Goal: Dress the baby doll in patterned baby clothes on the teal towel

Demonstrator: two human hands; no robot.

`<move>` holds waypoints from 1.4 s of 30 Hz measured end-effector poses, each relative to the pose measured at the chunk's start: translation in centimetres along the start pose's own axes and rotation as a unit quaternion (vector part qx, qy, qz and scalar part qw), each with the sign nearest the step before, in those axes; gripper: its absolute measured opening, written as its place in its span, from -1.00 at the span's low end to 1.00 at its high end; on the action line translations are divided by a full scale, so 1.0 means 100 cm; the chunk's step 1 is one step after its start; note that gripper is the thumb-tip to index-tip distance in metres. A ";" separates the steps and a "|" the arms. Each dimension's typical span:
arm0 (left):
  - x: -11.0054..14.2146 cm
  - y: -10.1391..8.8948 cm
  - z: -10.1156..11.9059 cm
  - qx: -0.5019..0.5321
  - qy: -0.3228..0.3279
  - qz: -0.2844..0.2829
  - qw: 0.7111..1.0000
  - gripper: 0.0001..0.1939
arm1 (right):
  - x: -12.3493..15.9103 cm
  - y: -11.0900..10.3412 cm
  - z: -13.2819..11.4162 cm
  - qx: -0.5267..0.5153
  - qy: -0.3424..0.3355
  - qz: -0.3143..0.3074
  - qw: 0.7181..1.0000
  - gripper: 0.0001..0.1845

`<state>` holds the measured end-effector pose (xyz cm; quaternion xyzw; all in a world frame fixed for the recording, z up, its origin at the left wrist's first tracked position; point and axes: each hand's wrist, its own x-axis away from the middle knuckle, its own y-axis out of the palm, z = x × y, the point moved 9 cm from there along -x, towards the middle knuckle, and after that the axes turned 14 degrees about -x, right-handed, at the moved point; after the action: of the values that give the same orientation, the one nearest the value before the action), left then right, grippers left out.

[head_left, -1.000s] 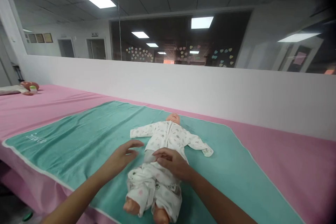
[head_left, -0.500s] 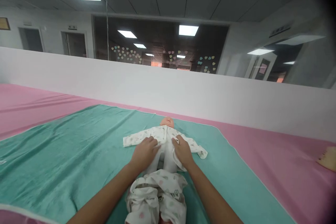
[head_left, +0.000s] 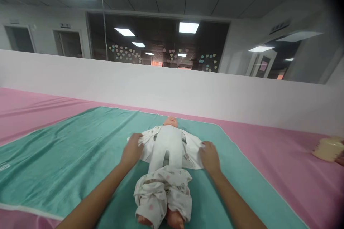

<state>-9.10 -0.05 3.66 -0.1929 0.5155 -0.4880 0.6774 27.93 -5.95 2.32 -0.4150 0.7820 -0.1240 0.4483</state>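
Observation:
A baby doll (head_left: 167,143) lies on its back, head away from me, its white torso and thighs bare. The doll's patterned white shirt (head_left: 194,150) is spread open to both sides. My left hand (head_left: 133,150) is closed on the shirt's left front edge. My right hand (head_left: 210,155) pinches the right front edge, the plain inner side showing. Patterned trousers (head_left: 163,189) are bunched round the doll's lower legs, and its feet stick out at the near end.
A green towel (head_left: 80,157) lies under the doll on a pink sheet (head_left: 274,150). Behind stands a low white wall (head_left: 134,82). At the far right is a cream-coloured object (head_left: 326,149), with part of another person's hand (head_left: 340,158) beside it.
Both my hands have moved apart, drawing the shirt fronts open and baring the doll's torso. The cream object at the right shows more fully, a hand now at it.

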 end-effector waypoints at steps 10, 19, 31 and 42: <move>-0.069 0.067 0.028 -0.089 0.107 -0.019 0.990 -0.75 | 0.025 0.077 -0.037 -0.131 -0.046 -0.204 0.969 -0.47; -0.062 0.037 0.009 0.000 0.022 0.063 0.998 -0.76 | 0.039 0.058 -0.082 -0.266 -0.016 -0.278 0.923 -0.74; -0.023 0.039 0.079 0.109 0.135 -0.076 0.982 -0.79 | 0.072 0.051 -0.128 -0.352 -0.022 -0.475 0.806 -0.78; 0.034 0.036 0.166 0.174 0.373 -0.183 0.893 -0.62 | 0.025 0.031 -0.109 -0.188 -0.147 -0.119 0.964 -0.84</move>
<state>7.23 -5.36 5.71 0.0329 0.5929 -0.7211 0.3568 16.88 -7.85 5.19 -0.5954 0.6620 0.0354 0.4538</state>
